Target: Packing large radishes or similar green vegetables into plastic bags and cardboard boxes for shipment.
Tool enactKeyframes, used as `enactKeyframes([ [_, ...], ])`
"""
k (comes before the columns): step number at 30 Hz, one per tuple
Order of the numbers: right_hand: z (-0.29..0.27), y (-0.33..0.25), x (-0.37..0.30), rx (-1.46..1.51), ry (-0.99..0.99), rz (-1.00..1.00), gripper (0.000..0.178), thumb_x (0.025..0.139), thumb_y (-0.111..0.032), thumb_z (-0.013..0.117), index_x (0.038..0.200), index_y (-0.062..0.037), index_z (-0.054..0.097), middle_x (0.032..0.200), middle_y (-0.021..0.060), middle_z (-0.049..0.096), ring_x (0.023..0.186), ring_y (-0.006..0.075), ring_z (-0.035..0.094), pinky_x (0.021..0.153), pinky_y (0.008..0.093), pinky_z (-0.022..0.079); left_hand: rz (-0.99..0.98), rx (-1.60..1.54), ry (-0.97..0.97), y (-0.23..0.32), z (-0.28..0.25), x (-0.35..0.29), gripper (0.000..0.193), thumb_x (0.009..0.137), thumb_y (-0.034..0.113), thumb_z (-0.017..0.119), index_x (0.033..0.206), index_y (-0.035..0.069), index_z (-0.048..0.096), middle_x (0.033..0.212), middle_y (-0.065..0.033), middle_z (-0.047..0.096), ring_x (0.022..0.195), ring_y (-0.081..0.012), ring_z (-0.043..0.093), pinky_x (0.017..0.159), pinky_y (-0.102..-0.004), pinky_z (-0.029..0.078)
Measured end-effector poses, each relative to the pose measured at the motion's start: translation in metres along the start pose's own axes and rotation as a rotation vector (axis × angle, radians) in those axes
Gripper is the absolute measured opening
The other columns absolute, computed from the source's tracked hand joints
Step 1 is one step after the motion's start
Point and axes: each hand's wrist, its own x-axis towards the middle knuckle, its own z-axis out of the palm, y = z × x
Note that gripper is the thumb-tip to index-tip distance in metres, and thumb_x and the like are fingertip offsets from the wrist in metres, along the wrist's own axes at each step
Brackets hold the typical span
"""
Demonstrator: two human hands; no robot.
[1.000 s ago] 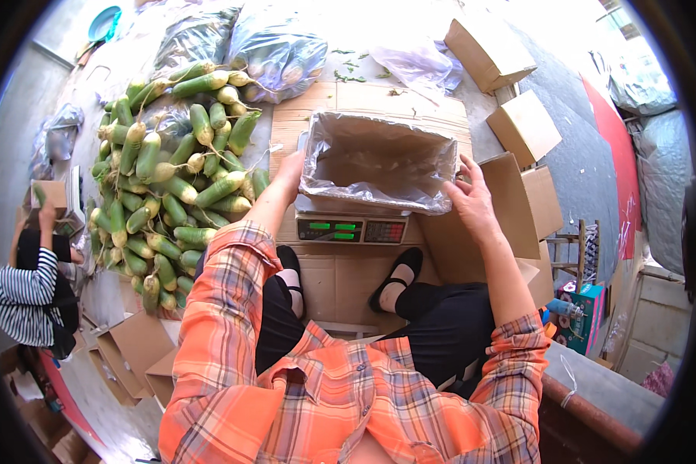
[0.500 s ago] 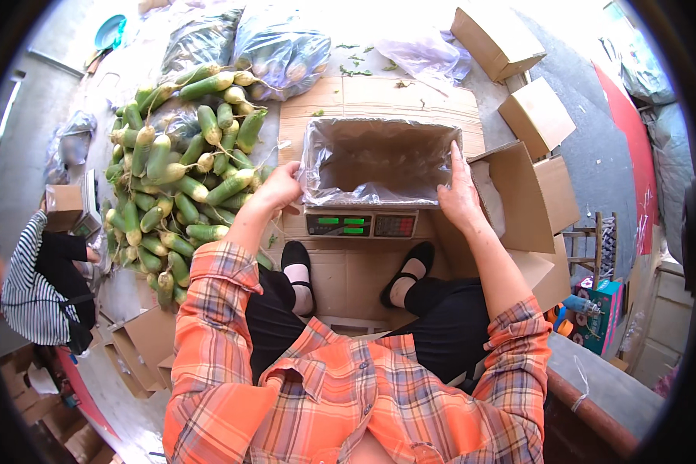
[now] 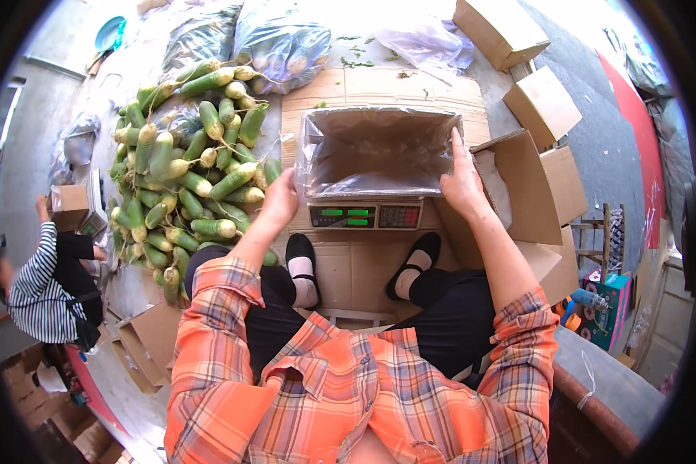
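Note:
A cardboard box [image 3: 455, 121] lined with clear plastic [image 3: 340, 190] sits on a digital scale [image 3: 363, 216] with green-lit displays. Its open top faces me, and the inside shows only liner. My left hand [image 3: 281, 199] is closed at the box's left side, by the liner's edge; its fingertips are partly hidden. Against the right wall, my right hand [image 3: 464, 184] grips the box, index finger stretched along the side. To the left of the box lies a large heap of green radishes [image 3: 182, 182] with pale ends.
Bags of radishes [image 3: 282, 46] stand behind the heap. Open cartons [image 3: 527, 189] crowd the right side, and a flat cardboard sheet [image 3: 387, 87] lies under the scale. At far left a person in a striped top [image 3: 46, 286] sits by another carton [image 3: 69, 203] and scale.
The box has shifted slightly left and away from me on the scale. My left hand has moved from its near left corner onto its left side. My right hand stays at the right wall.

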Motion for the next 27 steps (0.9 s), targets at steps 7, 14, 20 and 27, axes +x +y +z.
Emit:
enactKeyframes([
  [7, -0.007, 0.001, -0.005, 0.031, -0.072, 0.018, 0.081, 0.071, 0.007, 0.046, 0.144, -0.011, 0.017, 0.142, 0.0214, 0.029, 0.133, 0.0338, 0.027, 0.108, 0.0352, 0.025, -0.514, -0.199, -0.153, 0.027, -0.007, 0.014, 0.029, 0.081, 0.013, 0.058, 0.109, 0.005, 0.055, 0.097, -0.0107, 0.062, 0.081, -0.0203, 0.058, 0.069, -0.0324, 0.046],
  [14, -0.009, 0.001, -0.009, -0.058, -0.085, -0.02, 0.08, 0.071, 0.006, 0.044, 0.144, -0.0142, 0.018, 0.139, 0.0217, 0.033, 0.117, 0.041, 0.044, 0.097, 0.042, 0.038, 0.013, -0.386, 0.12, 0.129, -0.063, 0.042, 0.028, 0.085, 0.004, 0.056, 0.113, 0.008, 0.056, 0.092, -0.0018, 0.057, 0.083, -0.011, 0.054, 0.071, -0.0258, 0.045],
  [20, -0.015, 0.002, -0.01, -0.12, -0.114, -0.017, 0.081, 0.072, 0.0, 0.052, 0.144, -0.0149, 0.015, 0.136, 0.021, 0.037, 0.108, 0.0418, 0.051, 0.09, 0.0455, 0.043, 0.396, 0.551, -0.919, 0.187, 0.045, 0.098, 0.049, 0.081, 0.007, 0.049, 0.13, 0.016, 0.047, 0.108, -0.0169, 0.06, 0.102, -0.0337, 0.056, 0.087, -0.0397, 0.045],
  [27, -0.021, -0.008, -0.01, -0.132, -0.112, -0.061, 0.089, 0.073, -0.007, 0.064, 0.144, -0.0158, 0.012, 0.138, 0.0187, 0.035, 0.11, 0.0411, 0.05, 0.091, 0.0441, 0.043, 0.603, 0.946, -0.955, 0.111, 0.119, 0.135, 0.059, 0.078, 0.016, 0.057, 0.135, 0.019, 0.042, 0.127, -0.0156, 0.051, 0.11, -0.033, 0.053, 0.093, -0.0392, 0.042],
])
